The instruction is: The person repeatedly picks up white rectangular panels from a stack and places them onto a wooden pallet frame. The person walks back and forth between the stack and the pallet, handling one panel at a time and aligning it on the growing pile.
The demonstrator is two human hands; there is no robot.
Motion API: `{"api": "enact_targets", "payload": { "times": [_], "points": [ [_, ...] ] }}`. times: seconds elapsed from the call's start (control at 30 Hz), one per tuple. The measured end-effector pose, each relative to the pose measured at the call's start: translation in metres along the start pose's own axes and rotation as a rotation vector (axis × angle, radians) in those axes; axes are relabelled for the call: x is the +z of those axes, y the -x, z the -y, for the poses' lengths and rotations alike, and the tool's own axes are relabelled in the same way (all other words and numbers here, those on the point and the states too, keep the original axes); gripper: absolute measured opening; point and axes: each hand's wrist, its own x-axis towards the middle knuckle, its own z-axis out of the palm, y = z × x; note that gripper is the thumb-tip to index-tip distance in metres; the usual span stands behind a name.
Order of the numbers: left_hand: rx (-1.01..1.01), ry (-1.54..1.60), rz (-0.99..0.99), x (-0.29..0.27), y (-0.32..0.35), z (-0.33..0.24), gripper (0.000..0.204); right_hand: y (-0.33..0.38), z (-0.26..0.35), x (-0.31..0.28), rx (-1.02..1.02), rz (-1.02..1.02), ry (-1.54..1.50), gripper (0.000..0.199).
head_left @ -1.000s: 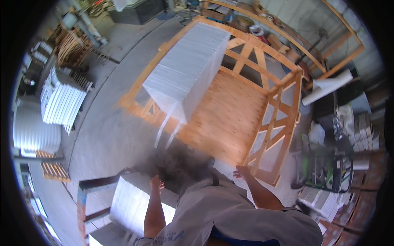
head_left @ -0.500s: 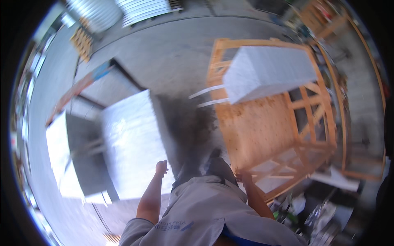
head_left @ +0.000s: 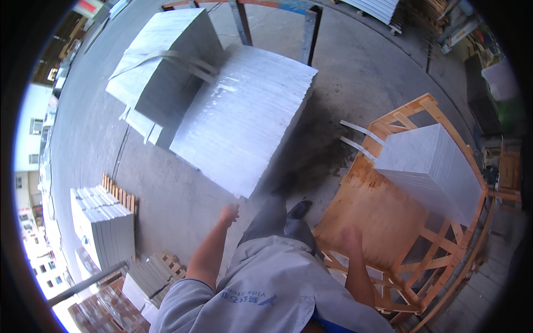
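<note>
My left hand [head_left: 229, 214] hangs in the air just short of the near corner of a stack of pale grey slabs [head_left: 250, 111]. Its fingers are curled in, and nothing shows in them. Over the plywood panel of a wooden crate [head_left: 383, 216], my right hand [head_left: 350, 237] is smeared by motion; I cannot make out its fingers or any contact with the wood. Inside the crate stands a block of thin white slabs [head_left: 430, 152]. Two white straps [head_left: 361, 136] stick out from it toward the slab stack.
A strapped grey block [head_left: 177, 83] adjoins the slab stack, with a metal frame [head_left: 312, 36] behind. At left, a slab stack [head_left: 105, 222] leans by a wooden pallet [head_left: 118, 193]. A metal bar [head_left: 89, 284] crosses the lower left. My shoe [head_left: 300, 209] is between stack and crate.
My view has swung left: the slab stack and the crate sit farther right in it, and pallets have appeared at lower left. My right hand has lifted from the crate's near edge.
</note>
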Motion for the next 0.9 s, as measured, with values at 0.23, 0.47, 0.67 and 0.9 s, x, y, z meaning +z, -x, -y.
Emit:
{"api": "enact_targets", "payload": {
  "times": [0.23, 0.47, 0.67, 0.9],
  "points": [
    [-0.071, 0.089, -0.125, -0.023, 0.027, 0.084, 0.039, 0.009, -0.027, 0.027, 0.074, 0.134, 0.279, 0.029],
    [0.01, 0.084, -0.131, -0.077, 0.025, 0.098, 0.044, 0.029, -0.048, 0.069, 0.162, 0.097, 0.213, 0.025],
    [-0.024, 0.183, -0.169, -0.134, 0.024, 0.101, 0.045, 0.027, -0.059, 0.118, 0.137, 0.068, 0.147, 0.029],
    [0.012, 0.106, -0.094, -0.246, -0.059, 0.11, 0.044, 0.029, -0.115, 0.218, 0.106, 0.065, 0.226, 0.037]
  ]
}}
